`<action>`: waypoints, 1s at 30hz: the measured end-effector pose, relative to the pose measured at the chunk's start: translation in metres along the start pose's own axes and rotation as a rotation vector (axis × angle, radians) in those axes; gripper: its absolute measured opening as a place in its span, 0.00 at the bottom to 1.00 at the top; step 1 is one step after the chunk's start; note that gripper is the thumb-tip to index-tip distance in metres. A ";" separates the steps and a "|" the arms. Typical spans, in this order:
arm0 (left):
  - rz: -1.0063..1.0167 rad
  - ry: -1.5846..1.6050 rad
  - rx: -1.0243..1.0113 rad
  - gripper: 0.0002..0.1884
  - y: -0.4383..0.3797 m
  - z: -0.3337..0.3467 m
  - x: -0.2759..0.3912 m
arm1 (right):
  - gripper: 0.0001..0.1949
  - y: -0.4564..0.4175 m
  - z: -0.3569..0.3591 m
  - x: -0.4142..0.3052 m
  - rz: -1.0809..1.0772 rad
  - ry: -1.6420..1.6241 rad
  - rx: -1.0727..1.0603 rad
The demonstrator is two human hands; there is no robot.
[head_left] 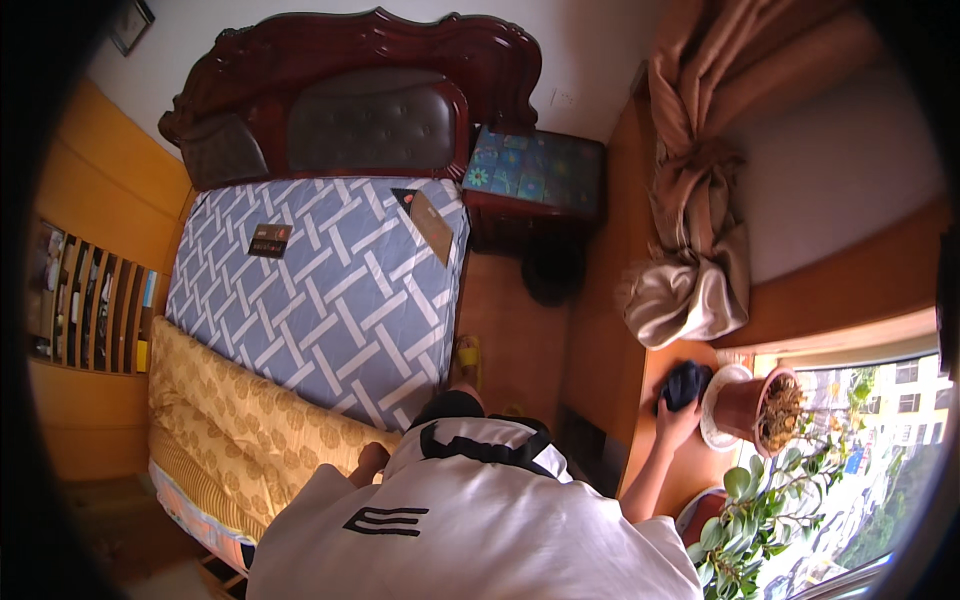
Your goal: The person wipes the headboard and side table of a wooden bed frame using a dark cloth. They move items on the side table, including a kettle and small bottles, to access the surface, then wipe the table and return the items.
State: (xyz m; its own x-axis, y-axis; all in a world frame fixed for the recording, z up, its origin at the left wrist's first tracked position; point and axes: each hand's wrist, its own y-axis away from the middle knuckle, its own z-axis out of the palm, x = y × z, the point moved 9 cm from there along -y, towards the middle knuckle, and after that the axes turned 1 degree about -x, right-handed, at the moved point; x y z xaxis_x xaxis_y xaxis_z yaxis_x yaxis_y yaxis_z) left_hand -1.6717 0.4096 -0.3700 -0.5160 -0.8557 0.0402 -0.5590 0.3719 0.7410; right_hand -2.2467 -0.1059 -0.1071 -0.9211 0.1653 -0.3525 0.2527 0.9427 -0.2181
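Note:
My right hand (679,421) grips a bunched dark blue cloth (681,384) on the wooden windowsill (654,369). Right beside that hand is a brown flowerpot (739,414) on a white saucer (712,439), with dry matter on its soil. My left hand (371,456) hangs near my waist in front of the bed, partly hidden by my shirt, and its fingers are not clear. Closest to it is a golden patterned quilt (247,435), which covers the foot of a grey-and-white mattress (322,285).
A leafy plant (739,525) stands by the window at lower right. Above the sill hangs a knotted brown curtain (697,210). A nightstand (536,172) adjoins the carved headboard (375,52); a dark round object (553,270) is on the floor below. Left stands a slatted wooden cabinet (90,300).

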 end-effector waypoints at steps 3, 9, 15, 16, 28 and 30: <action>0.063 0.068 -0.022 0.15 -0.071 -0.040 0.033 | 0.27 -0.004 -0.001 0.007 0.121 0.099 -0.134; 0.427 0.657 0.236 0.13 -0.159 -0.233 0.152 | 0.23 -0.028 -0.068 -0.013 0.357 -0.187 -0.522; 0.410 0.533 0.425 0.09 -0.205 -0.360 0.211 | 0.36 -0.051 -0.036 -0.181 0.301 -1.797 -0.700; 0.425 0.545 0.404 0.08 -0.213 -0.375 0.226 | 0.34 -0.063 -0.027 -0.219 0.292 -1.875 -0.682; 0.753 -0.072 0.376 0.08 -0.230 -0.525 0.385 | 0.23 -0.131 0.278 -0.457 0.708 -1.139 -1.293; 0.732 -0.223 0.445 0.07 -0.255 -0.560 0.400 | 0.21 -0.167 0.307 -0.506 0.447 -1.083 -1.178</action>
State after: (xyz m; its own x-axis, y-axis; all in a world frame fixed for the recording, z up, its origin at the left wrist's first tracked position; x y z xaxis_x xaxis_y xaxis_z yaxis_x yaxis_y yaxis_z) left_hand -1.3722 -0.2285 -0.1674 -0.9321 -0.2750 0.2357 -0.2156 0.9442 0.2491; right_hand -1.7319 -0.4357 -0.1719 -0.0962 0.6755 -0.7311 -0.3892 0.6505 0.6522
